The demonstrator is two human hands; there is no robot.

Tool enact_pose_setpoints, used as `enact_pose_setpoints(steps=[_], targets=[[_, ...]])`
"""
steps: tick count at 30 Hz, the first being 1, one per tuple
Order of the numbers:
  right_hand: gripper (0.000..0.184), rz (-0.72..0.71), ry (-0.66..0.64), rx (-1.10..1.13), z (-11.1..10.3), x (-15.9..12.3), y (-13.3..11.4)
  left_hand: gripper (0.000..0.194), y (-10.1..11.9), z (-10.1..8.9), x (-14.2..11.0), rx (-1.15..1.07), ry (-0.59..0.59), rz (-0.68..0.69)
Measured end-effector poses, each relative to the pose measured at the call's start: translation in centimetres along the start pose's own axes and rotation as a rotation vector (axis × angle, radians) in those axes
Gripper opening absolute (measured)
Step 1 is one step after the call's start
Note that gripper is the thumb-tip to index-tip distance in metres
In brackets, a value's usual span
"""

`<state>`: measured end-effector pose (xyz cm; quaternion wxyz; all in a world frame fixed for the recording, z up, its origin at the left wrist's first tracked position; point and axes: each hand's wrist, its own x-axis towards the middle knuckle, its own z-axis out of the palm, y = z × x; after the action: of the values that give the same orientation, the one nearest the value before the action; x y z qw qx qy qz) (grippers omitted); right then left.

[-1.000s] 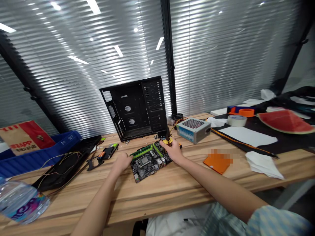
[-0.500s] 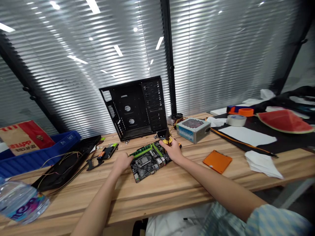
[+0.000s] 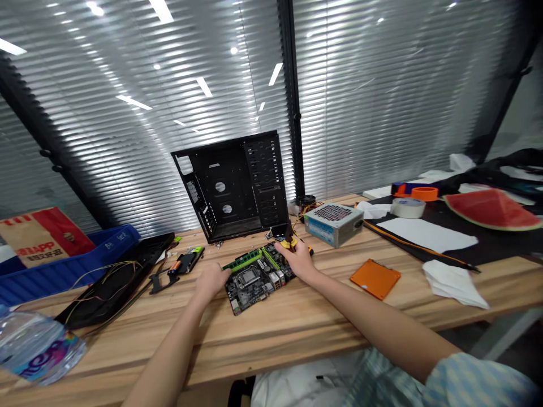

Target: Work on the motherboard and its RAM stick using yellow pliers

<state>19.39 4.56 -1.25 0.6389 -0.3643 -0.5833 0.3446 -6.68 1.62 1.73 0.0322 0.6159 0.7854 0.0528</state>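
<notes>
A black-and-green motherboard [image 3: 257,277] lies on the wooden table in front of me, with a processor socket and a green-edged memory stick [image 3: 246,260] along its far side. My left hand [image 3: 213,278] has its fingers closed at the board's left edge, by the end of the memory slots. My right hand [image 3: 299,259] is at the board's far right corner, closed around a yellow-and-black hand tool [image 3: 289,242] whose dark part points up. Its lower end and exact kind are hidden by the fingers.
Behind the board stands an open black computer case [image 3: 231,189]. A power supply [image 3: 334,223] and an orange flat drive [image 3: 375,278] are to the right. At left are a black panel [image 3: 114,288], a blue bin [image 3: 106,249] and a water bottle [image 3: 40,347]. Watermelon [image 3: 492,208] lies far right.
</notes>
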Motion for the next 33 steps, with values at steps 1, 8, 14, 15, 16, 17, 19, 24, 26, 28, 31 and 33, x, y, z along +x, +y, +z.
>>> enact_pose_setpoints(steps=[1, 8, 14, 15, 16, 17, 19, 24, 26, 28, 31, 33], targets=[[0.035, 0.000, 0.001, -0.003, 0.0, 0.0, 0.0, 0.041, 0.1, -0.1, -0.1, 0.001, 0.001, 0.000], [0.036, 0.003, 0.051, -0.023, -0.2, 0.1, -0.4, 0.042, 0.4, -0.5, -0.4, 0.015, 0.002, -0.012], [0.037, 0.005, 0.060, -0.042, -0.4, 0.2, -0.6, 0.048, 0.4, -0.7, -0.6, 0.030, 0.015, -0.027], [0.037, 0.000, 0.058, -0.052, -0.4, 0.2, -0.5, 0.049, 0.4, -0.7, -0.6, 0.029, 0.016, -0.024], [0.037, -0.005, 0.054, -0.058, -0.4, 0.2, -0.4, 0.049, 0.4, -0.7, -0.6, 0.028, 0.016, -0.022], [0.037, -0.010, 0.049, -0.062, -0.3, 0.2, -0.4, 0.049, 0.4, -0.6, -0.6, 0.027, 0.015, -0.021], [0.036, -0.016, 0.037, -0.064, -0.3, 0.2, -0.2, 0.049, 0.3, -0.6, -0.5, 0.022, 0.010, -0.025], [0.036, -0.017, 0.025, -0.070, -0.3, 0.1, 0.0, 0.049, 0.1, -0.2, -0.2, -0.005, 0.020, -0.014], [0.036, -0.019, 0.026, -0.070, -0.3, 0.2, 0.0, 0.048, 0.0, -0.1, 0.0, -0.011, 0.032, -0.007], [0.036, -0.020, 0.032, -0.070, -0.3, 0.2, 0.0, 0.048, -0.1, 0.1, 0.1, -0.012, 0.032, -0.001], [0.036, -0.015, 0.034, -0.063, -0.3, 0.2, 0.0, 0.048, -0.2, 0.2, 0.3, -0.010, 0.022, 0.011], [0.036, -0.014, 0.029, -0.060, -0.2, 0.2, 0.0, 0.048, -0.2, 0.3, 0.4, -0.007, 0.018, 0.017]])
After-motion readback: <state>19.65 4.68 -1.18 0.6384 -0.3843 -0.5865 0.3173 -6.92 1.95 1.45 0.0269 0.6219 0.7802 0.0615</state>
